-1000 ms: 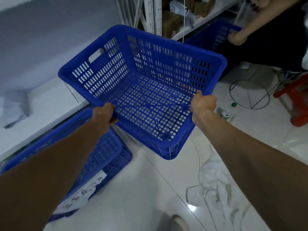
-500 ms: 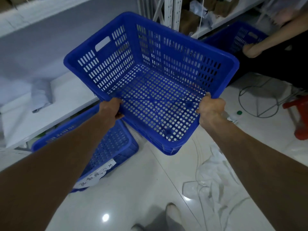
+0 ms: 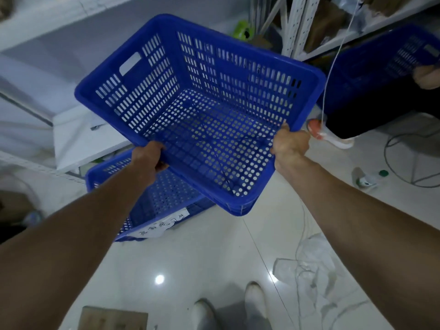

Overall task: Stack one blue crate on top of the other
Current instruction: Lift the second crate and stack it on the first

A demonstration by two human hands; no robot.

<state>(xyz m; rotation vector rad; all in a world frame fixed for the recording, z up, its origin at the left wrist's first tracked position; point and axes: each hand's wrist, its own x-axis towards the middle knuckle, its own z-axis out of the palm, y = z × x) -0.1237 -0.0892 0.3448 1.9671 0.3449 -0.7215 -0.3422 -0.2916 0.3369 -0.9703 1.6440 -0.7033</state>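
the fingers (image 3: 160, 164) of the left hand (image 3: 148, 158) were curled shut around the near rim of the raised blue crate (image 3: 204, 110), thumb side up on the edge; the right hand (image 3: 290, 145) clamped the same rim near its right corner, knuckles toward the camera. the crate hung in the air between both arms, tilted so its perforated floor faced the camera, its far wall higher, a handle slot showing in its left wall.

below and to the left, the second blue crate (image 3: 152, 198) sat on the white tiled floor (image 3: 202, 258), its near wall carrying a white paper label (image 3: 162, 226) with handwriting too small to read. the raised crate overlapped its right part in view but did not touch it.

a white shelf board (image 3: 78, 136) jutted over the far left corner of the lower crate, and white racking posts (image 3: 295, 22) stood behind. to the right, a third blue crate (image 3: 385, 65) was held by another person's hand (image 3: 427, 76); a thin white cord (image 3: 333, 60) hung just beside the raised crate's right corner. crumpled clear plastic (image 3: 309, 270) lay on the floor to the right, a wire ring (image 3: 414, 158) farther off, and the person's white shoes (image 3: 254, 298) near the bottom edge. bare floor lay open in front of the lower crate.

compared with half a second before, the raised crate had moved left and now covered more of the lower crate, and the shoes showed more fully.
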